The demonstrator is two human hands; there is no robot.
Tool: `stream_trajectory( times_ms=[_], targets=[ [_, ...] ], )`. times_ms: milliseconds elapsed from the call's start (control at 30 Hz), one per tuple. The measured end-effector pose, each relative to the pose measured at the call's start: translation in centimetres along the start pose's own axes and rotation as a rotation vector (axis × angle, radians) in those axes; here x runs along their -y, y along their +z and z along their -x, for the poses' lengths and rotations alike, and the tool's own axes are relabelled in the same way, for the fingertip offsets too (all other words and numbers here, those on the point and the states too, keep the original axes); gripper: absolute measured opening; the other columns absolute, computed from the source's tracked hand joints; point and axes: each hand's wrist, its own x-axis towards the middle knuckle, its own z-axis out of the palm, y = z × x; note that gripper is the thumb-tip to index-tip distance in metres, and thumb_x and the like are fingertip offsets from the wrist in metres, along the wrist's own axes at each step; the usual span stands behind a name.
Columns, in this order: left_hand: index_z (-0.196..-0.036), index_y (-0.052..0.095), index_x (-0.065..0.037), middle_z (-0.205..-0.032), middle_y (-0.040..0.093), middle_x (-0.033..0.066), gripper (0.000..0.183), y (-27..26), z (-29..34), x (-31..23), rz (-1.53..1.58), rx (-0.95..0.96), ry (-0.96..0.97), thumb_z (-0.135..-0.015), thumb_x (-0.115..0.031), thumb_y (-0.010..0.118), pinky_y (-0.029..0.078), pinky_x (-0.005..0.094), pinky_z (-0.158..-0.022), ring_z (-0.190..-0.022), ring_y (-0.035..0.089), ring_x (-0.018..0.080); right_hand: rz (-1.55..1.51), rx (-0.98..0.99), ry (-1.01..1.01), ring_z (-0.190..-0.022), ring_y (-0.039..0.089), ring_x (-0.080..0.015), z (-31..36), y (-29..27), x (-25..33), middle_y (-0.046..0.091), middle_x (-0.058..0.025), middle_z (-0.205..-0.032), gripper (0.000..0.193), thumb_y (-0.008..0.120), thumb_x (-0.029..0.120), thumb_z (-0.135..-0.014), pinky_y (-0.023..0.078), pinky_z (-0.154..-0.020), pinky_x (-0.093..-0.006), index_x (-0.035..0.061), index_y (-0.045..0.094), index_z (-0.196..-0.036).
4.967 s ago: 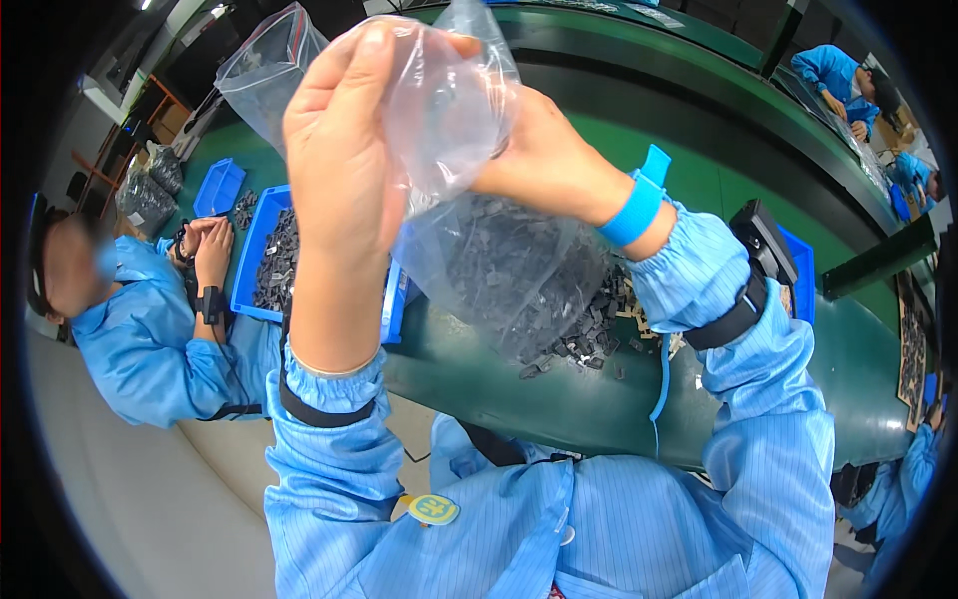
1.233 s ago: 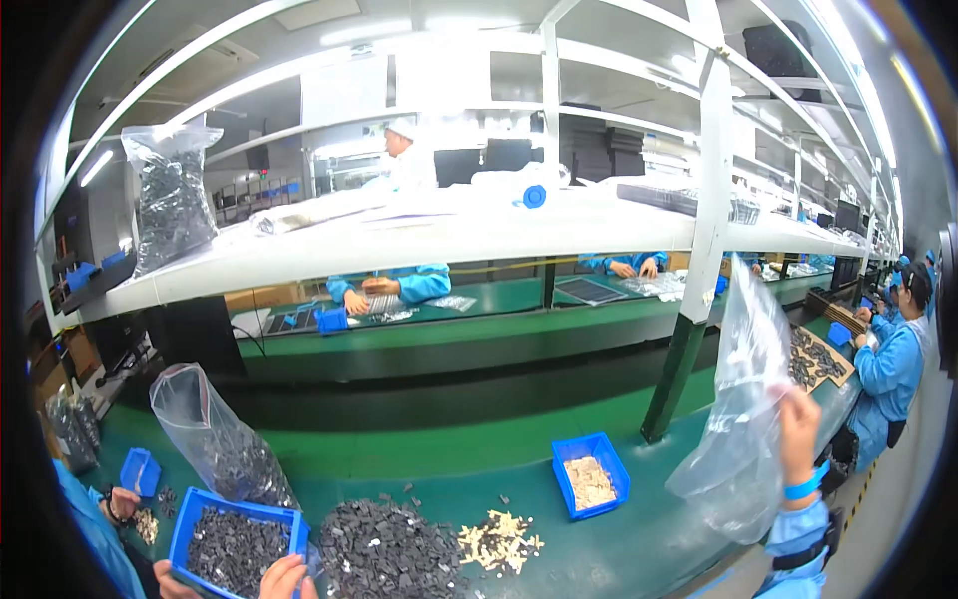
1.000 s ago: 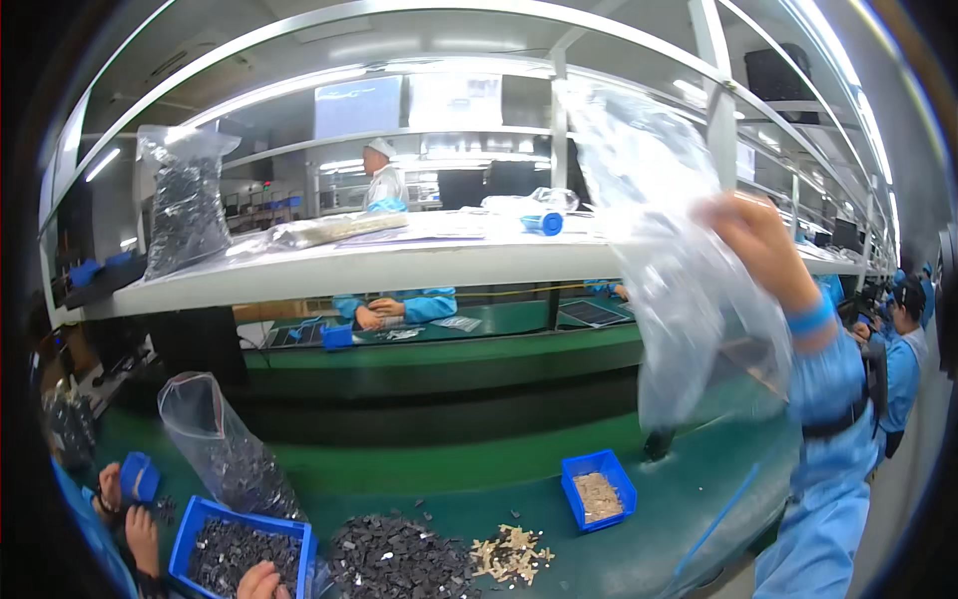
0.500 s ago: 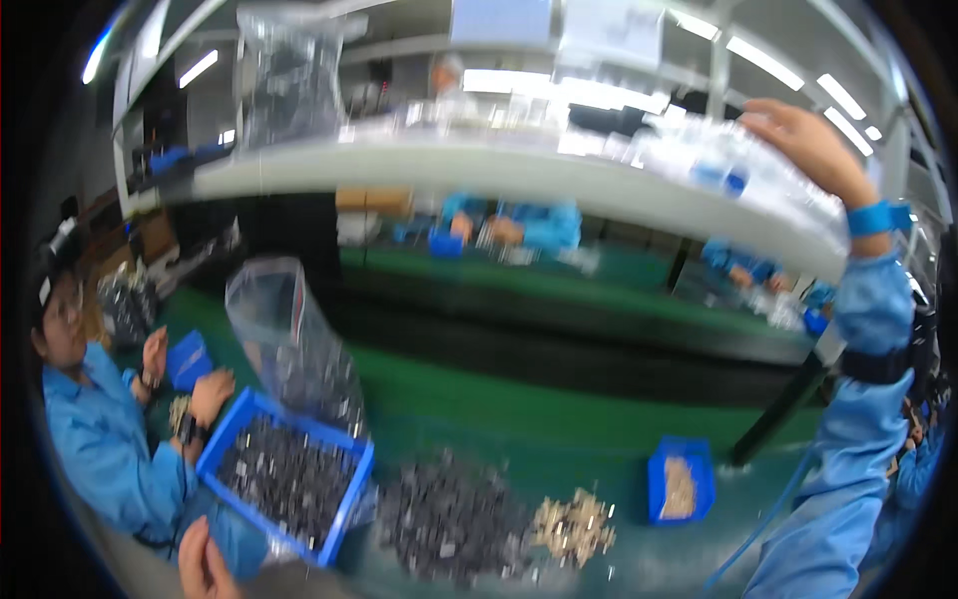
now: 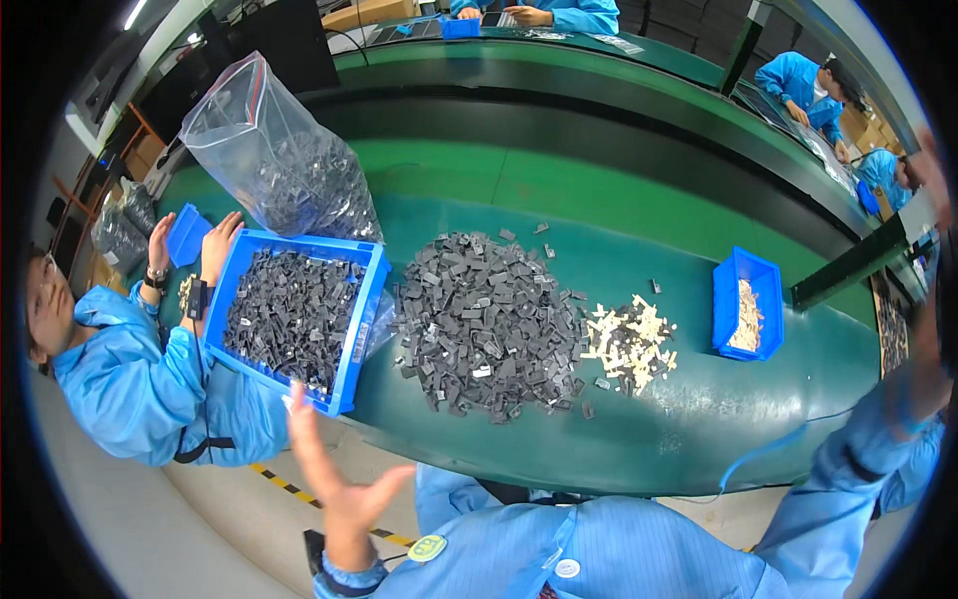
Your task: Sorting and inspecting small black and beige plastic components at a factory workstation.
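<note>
The left hand (image 5: 349,501), seemingly between grips, has empty fingers (image 5: 311,441) spread near a blue bin (image 5: 367,319) left of the dark heap (image 5: 489,319) on the table (image 5: 689,429), the blurred right hand (image 5: 933,185) unreadable, any pickup calling for closing fingers.

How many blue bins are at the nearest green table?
3: a large bin holding dark pieces, on the left; a small bin between a co-worker's hands, farther left; another small bin holding pale pieces, on the right. More could hide behind the plastic bag.
</note>
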Motion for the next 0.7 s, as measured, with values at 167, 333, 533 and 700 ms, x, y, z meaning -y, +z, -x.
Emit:
stream_trajectory(
  times_ms=[167,333,533,700],
  targets=[
    [-0.143,0.01,-0.01,-0.145,0.007,0.026,0.122,3.5,1.0,0.7,-0.078,0.225,0.113,-0.052,-0.051,0.08,0.018,0.0521,-0.106,-0.133,0.014,0.0428,-0.405,0.436,-0.277,-0.097,0.056,-0.0364,1.5,13.7,7.3,0.057,-0.0209,-0.104,0.04,0.061,0.014,-0.078,0.046,-0.083,-0.0387,0.0003,0.052,-0.115],
    [-0.143,0.009,-0.011,-0.145,0.005,0.0263,0.122,4.6,0.4,1.3,0.02,0.238,0.117,-0.052,-0.045,0.082,0.018,0.0527,-0.105,-0.134,0.013,0.0426,-0.288,0.583,0.077,-0.084,0.058,-0.0357,6.4,22.7,-0.1,0.059,-0.0196,-0.09,0.032,0.062,0.012,-0.077,0.047,-0.074,-0.041,-0.0028,0.056,-0.104],
    [-0.143,0.014,-0.016,-0.144,0.005,0.0305,0.118,6.8,0.6,0.7,-0.025,0.27,0.16,-0.052,-0.051,0.08,0.013,0.0616,-0.101,-0.132,0.009,0.0479,-0.235,0.662,0.172,-0.089,0.056,-0.0369,7.4,27.6,0.9,0.059,-0.02,-0.088,0.022,0.058,0.006,-0.071,0.046,-0.079,-0.0428,-0.0008,0.059,-0.092],
    [-0.142,0.015,-0.011,-0.143,0.002,0.0316,0.124,9.3,-0.1,0.4,-0.153,0.45,0.09,-0.047,-0.056,0.08,0.008,0.0607,-0.102,-0.132,0.004,0.0489,-0.508,0.506,0.201,-0.073,0.059,-0.0316,5.3,29.0,3.5,0.058,-0.0161,-0.076,0.015,0.055,0.004,-0.069,0.048,-0.068,-0.0397,-0.0009,0.06,-0.083]
  ],
)
